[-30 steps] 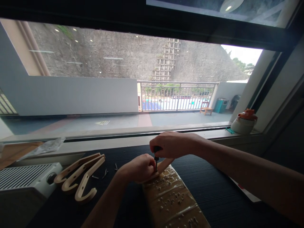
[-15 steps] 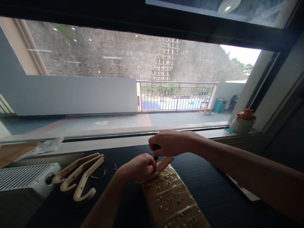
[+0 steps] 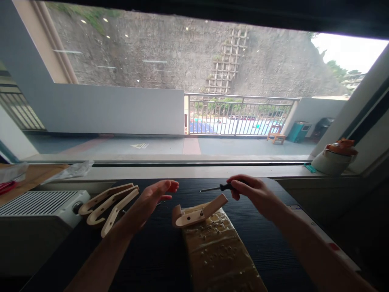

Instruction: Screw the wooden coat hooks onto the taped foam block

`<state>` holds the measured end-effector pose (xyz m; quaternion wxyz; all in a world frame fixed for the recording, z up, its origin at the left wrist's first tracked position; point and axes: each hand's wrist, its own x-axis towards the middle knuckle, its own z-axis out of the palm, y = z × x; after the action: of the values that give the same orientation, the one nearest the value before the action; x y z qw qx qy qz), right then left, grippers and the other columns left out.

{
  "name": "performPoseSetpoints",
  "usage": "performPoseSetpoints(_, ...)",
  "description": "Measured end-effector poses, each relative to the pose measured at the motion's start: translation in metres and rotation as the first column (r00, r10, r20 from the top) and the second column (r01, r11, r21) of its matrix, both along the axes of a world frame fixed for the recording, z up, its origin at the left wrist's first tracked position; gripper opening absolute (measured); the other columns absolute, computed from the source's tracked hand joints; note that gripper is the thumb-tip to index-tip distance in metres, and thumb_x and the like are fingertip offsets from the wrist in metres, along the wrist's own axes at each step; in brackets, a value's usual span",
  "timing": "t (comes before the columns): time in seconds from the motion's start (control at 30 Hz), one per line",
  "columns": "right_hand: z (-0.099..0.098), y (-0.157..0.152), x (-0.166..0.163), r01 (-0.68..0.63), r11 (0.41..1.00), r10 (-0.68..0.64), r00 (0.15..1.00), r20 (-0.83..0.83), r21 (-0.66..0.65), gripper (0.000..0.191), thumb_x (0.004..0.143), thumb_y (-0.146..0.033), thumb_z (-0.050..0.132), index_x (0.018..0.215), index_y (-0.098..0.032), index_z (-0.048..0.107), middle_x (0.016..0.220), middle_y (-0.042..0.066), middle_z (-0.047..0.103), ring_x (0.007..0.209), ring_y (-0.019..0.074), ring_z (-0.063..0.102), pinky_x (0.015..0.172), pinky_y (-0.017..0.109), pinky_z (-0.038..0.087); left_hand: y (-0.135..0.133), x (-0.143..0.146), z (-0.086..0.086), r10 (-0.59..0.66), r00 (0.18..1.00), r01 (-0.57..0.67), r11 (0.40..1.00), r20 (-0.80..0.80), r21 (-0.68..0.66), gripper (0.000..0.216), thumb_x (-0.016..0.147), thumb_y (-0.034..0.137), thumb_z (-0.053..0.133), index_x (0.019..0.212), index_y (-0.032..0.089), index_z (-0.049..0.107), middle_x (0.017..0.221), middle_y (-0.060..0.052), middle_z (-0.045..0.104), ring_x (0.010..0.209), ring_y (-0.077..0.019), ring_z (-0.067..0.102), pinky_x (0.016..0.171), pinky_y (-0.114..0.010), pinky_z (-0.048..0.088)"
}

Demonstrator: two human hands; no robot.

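Bare, slender forearms (image 3: 109,243) — bare left hand (image 3: 149,199), bare right hand (image 3: 254,191)

Two hands: one left hand (image 3: 154,197) between seven and eight o'clock, one right hand (image 3: 251,189) at four. One screwdriver (image 3: 225,187) between four and five. Four wooden hooks: three hooks (image 3: 120,207) at eight, one hook (image 3: 195,217) at six. One taped block (image 3: 219,257) between five and six. At three: one chair (image 3: 276,138), one bin (image 3: 299,132), one bottle (image 3: 332,161).
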<state>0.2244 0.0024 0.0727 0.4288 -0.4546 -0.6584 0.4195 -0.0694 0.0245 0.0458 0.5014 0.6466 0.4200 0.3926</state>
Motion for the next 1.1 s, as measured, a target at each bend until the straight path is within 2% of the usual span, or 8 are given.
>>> performPoseSetpoints(0.13, -0.044, 0.001, -0.006, 0.125, 0.989, -0.144, 0.938, -0.317, -0.08, 0.032, 0.077, -0.042, 0.058, 0.093, -0.015, 0.061, 0.065, 0.002, 0.058, 0.063, 0.0136, 0.051, 0.065, 0.029, 0.043, -0.018, 0.009, -0.03, -0.218, 0.967, 0.232, 0.967, 0.13, -0.104, 0.067, 0.076, 0.063, 0.046, 0.127, 0.02, 0.046, 0.136, -0.01, 0.043, 0.124, -0.0296, 0.038, 0.101, -0.042, 0.033)
performPoseSetpoints(0.2, -0.05, 0.007, -0.013, 0.134, 0.988, -0.153, 0.921, -0.358, -0.076, 0.031, 0.075, -0.041, 0.06, 0.092, -0.016, 0.062, 0.064, 0.002, 0.058, 0.062, 0.0129, 0.05, 0.062, 0.028, 0.042, -0.024, 0.014, -0.037, -0.291, 0.946, 0.313, 0.934, 0.142, -0.173, 0.072, 0.07, 0.053, 0.062, 0.131, 0.023, 0.038, 0.139, -0.008, 0.039, 0.123, -0.0294, 0.039, 0.101, -0.041, 0.032)
performPoseSetpoints(0.3, -0.037, 0.019, -0.019, 0.081, 0.996, -0.089, 0.963, -0.255, -0.042, 0.029, 0.076, -0.04, 0.06, 0.092, -0.015, 0.063, 0.066, 0.002, 0.059, 0.063, 0.0132, 0.052, 0.061, 0.027, 0.043, -0.027, 0.015, -0.041, -0.304, 0.949, 0.314, 0.924, 0.078, -0.219, 0.067, 0.07, 0.033, 0.069, 0.129, 0.027, 0.039, 0.134, -0.006, 0.044, 0.118, -0.0267, 0.044, 0.098, -0.039, 0.035)
performPoseSetpoints(0.43, -0.008, 0.035, -0.019, -0.097, 0.995, 0.097, 0.989, 0.113, -0.007, 0.026, 0.077, -0.037, 0.058, 0.091, -0.015, 0.064, 0.065, 0.002, 0.058, 0.061, 0.0127, 0.052, 0.055, 0.025, 0.043, -0.025, 0.009, -0.038, -0.309, 0.946, 0.298, 0.948, -0.099, -0.113, 0.057, 0.067, 0.022, 0.07, 0.12, 0.028, 0.048, 0.134, -0.002, 0.04, 0.123, -0.0253, 0.037, 0.102, -0.036, 0.03)
performPoseSetpoints(0.5, 0.003, 0.037, -0.017, -0.091, 0.993, 0.071, 0.969, 0.238, 0.078, 0.022, 0.077, -0.036, 0.058, 0.088, -0.017, 0.063, 0.067, 0.001, 0.059, 0.062, 0.0123, 0.052, 0.054, 0.023, 0.043, -0.026, 0.006, -0.037, -0.308, 0.938, 0.295, 0.95, -0.157, -0.098, 0.06, 0.065, 0.017, 0.071, 0.12, 0.03, 0.048, 0.134, -0.001, 0.037, 0.124, -0.0241, 0.035, 0.103, -0.035, 0.029)
performPoseSetpoints(0.6, 0.014, 0.035, -0.015, -0.035, 0.98, -0.024, 0.956, 0.293, 0.194, 0.017, 0.075, -0.034, 0.061, 0.082, -0.018, 0.06, 0.069, 0.001, 0.059, 0.061, 0.0114, 0.053, 0.051, 0.021, 0.042, -0.028, 0.007, -0.035, -0.313, 0.927, 0.295, 0.949, -0.208, -0.115, 0.064, 0.064, 0.01, 0.07, 0.119, 0.033, 0.047, 0.132, 0.002, 0.036, 0.122, -0.0216, 0.036, 0.103, -0.032, 0.03)
performPoseSetpoints(0.8, 0.012, 0.023, -0.021, 0.066, 0.919, -0.215, 0.911, 0.353, 0.388, 0.01, 0.08, -0.032, 0.057, 0.081, -0.023, 0.056, 0.063, -0.003, 0.056, 0.051, 0.0086, 0.051, 0.043, 0.017, 0.039, -0.028, 0.009, -0.038, -0.323, 0.914, 0.303, 0.946, -0.246, -0.116, 0.059, 0.065, 0.011, 0.069, 0.115, 0.035, 0.047, 0.129, 0.004, 0.035, 0.119, -0.0199, 0.039, 0.1, -0.028, 0.035)
performPoseSetpoints(1.1, 0.004, 0.015, -0.032, -0.084, 0.861, -0.187, 0.864, 0.467, 0.502, 0.008, 0.08, -0.025, 0.055, 0.087, -0.026, 0.05, 0.093, 0.002, 0.062, 0.076, 0.014, 0.06, 0.047, 0.016, 0.045, -0.023, 0.009, -0.035, -0.345, 0.917, 0.332, 0.939, -0.202, -0.094, 0.05, 0.069, 0.014, 0.067, 0.112, 0.031, 0.046, 0.125, 0.0, 0.039, 0.113, -0.0192, 0.045, 0.096, -0.028, 0.039)
